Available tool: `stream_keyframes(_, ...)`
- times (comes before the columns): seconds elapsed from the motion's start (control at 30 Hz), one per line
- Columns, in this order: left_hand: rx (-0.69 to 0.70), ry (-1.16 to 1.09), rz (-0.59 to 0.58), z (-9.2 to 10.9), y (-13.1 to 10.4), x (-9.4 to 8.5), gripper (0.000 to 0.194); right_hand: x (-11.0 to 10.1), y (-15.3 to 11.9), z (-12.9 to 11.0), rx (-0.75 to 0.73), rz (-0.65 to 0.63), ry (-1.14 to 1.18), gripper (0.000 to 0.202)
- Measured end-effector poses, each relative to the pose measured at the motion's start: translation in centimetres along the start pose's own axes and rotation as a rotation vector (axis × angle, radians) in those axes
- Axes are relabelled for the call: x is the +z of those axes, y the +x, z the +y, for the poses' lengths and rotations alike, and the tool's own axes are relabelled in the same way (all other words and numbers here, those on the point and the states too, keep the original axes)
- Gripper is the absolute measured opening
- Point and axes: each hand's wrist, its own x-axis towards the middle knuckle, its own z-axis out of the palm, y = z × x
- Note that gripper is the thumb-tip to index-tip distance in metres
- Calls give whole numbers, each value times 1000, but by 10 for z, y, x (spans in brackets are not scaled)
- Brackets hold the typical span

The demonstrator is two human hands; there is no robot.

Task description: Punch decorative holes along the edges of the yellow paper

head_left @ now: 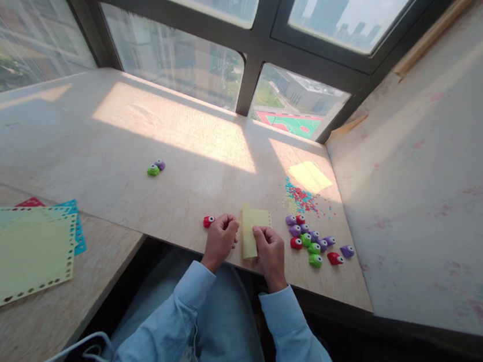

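Note:
A folded sheet of yellow paper (248, 241) lies at the front edge of the sill, with small holes along its far right edge. My right hand (270, 251) pinches its right side between thumb and fingers. Closed, with the fingers curled in, my left hand (221, 238) is at the paper's left edge; whatever it may hold is hidden. Just left of that hand sits a red craft punch (208, 221) with an eye-like spot. Several purple, red and green craft punches (313, 247) are grouped to the right of my right hand.
Blue, red and yellow paper bits (303, 199) are scattered beyond the punches, near a yellow sheet (310, 176). Green and purple punches (153, 170) stand farther left. Coloured sheets with punched edges (18, 260) are stacked at left. A wall (437, 226) bounds the right, windows the back.

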Motion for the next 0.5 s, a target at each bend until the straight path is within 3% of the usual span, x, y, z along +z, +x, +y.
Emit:
stream_keyframes(0.27,35,-170,-58,-2,-5,-12,17,1,-3,-5,65,-23,49,50)
stream_keyframes(0.5,76,-208,-54,-8,-8,-19,19,-2,-7,-11,-46,19,-52,40)
